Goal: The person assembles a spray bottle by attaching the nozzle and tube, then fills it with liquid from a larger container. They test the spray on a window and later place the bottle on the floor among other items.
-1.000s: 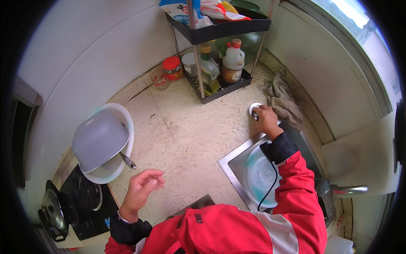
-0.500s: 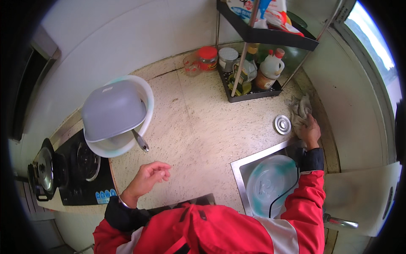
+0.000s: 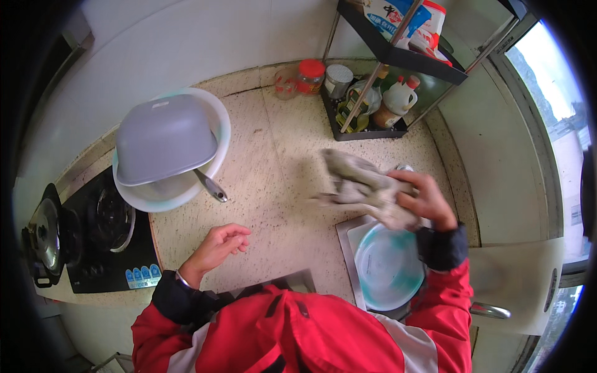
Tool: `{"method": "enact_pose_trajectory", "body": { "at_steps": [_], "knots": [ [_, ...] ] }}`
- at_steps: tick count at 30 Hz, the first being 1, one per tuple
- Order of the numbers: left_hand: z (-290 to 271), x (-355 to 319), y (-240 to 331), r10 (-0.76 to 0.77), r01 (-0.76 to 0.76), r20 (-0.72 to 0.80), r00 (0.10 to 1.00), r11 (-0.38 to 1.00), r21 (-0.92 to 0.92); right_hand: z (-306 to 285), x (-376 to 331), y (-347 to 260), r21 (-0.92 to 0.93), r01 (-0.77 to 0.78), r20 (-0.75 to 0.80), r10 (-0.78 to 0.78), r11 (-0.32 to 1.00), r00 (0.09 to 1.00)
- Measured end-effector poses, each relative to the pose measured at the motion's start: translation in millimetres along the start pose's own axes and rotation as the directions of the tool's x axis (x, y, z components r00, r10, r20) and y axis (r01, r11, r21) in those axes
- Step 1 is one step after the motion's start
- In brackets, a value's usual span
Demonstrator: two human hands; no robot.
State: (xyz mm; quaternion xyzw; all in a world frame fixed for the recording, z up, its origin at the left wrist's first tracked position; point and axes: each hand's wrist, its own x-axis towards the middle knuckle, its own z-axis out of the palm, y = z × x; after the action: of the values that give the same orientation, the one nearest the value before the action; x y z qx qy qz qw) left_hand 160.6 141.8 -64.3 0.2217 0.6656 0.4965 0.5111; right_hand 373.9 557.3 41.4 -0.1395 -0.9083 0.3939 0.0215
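Observation:
My right hand (image 3: 424,200) grips a crumpled grey rag (image 3: 362,184) and holds it over the speckled countertop (image 3: 273,161), just above the far edge of the sink (image 3: 346,237). The rag is blurred with motion. A pale blue-green basin (image 3: 387,266) sits in the sink below that hand. My left hand (image 3: 217,244) rests on the counter near its front edge, fingers loosely curled and holding nothing. Both arms wear red sleeves with dark cuffs.
A white basin with an upturned grey tub (image 3: 165,140) and a metal handle (image 3: 210,185) stands at the left. A black gas hob (image 3: 102,230) with a kettle (image 3: 38,239) lies far left. A corner rack (image 3: 379,93) holds bottles and jars. A window (image 3: 547,105) is at the right.
My right hand left the small metal lid by the sink, took the grey rag from the counter's right edge and swung it leftward over the counter. The view has tilted.

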Motion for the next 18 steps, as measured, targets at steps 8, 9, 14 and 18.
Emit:
{"method": "enact_pose_trajectory", "body": {
  "at_steps": [8, 9, 14, 18],
  "knots": [
    [-5, -29, -18, 0.046, -0.046, 0.003, 0.999, 0.997, -0.067, 177, 164, -15, -0.456, 0.314, -0.067, -0.384, 0.833, 0.921],
    [-6, -33, -21, 0.057, -0.058, -0.009, 0.998, 0.996, -0.063, 195, 173, -17, -0.459, 0.305, -0.044, -0.365, 0.835, 0.930],
    [-23, -45, -33, 0.068, -0.074, -0.050, 0.996, 0.990, -0.119, 219, 140, -28, -0.466, 0.332, 0.132, -0.306, 0.821, 0.943],
    [-44, -46, -45, 0.042, -0.049, -0.075, 0.996, 0.994, -0.095, 233, 60, -54, -0.120, 0.552, 0.428, -0.458, 0.825, 0.779]
  ]
}}
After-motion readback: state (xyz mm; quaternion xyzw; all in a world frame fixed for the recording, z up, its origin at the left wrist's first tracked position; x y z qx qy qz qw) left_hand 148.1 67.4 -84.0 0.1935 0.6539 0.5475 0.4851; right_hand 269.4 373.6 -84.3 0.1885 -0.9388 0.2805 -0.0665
